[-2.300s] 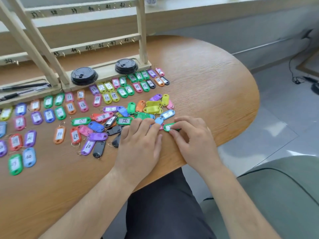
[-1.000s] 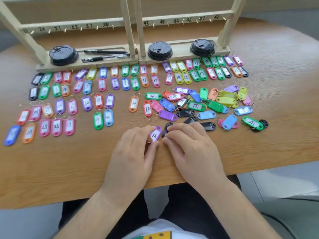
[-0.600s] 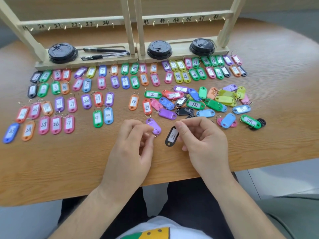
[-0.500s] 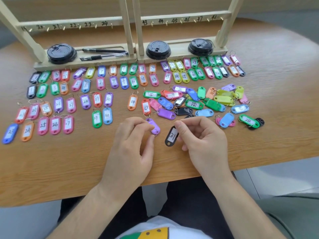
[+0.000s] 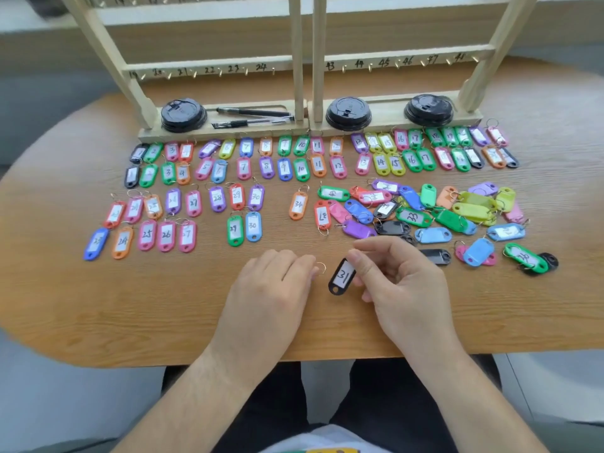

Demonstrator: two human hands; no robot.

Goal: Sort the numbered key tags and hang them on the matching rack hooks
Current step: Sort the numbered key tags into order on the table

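Observation:
My right hand (image 5: 402, 282) pinches a black key tag (image 5: 341, 277) marked 31, lifted a little above the wooden table (image 5: 98, 315). My left hand (image 5: 271, 289) lies beside it with fingers curled over the purple tag; only that tag's metal ring (image 5: 322, 268) shows at the fingertips. Sorted tags (image 5: 228, 165) lie in numbered rows in front of the wooden rack (image 5: 209, 65), whose numbered hooks are bare. A loose pile of mixed tags (image 5: 425, 210) sits just beyond my right hand.
Three black cup lids (image 5: 183, 114) and two pens (image 5: 251, 117) lie in the rack's base tray. The table's rounded front edge runs just under my wrists. A green tag and a black one (image 5: 529, 259) lie far right.
My left hand has turned palm down, hiding the purple tag so only its ring shows. My right hand still holds the black tag 31. The camera has tilted upward, showing more of the rack.

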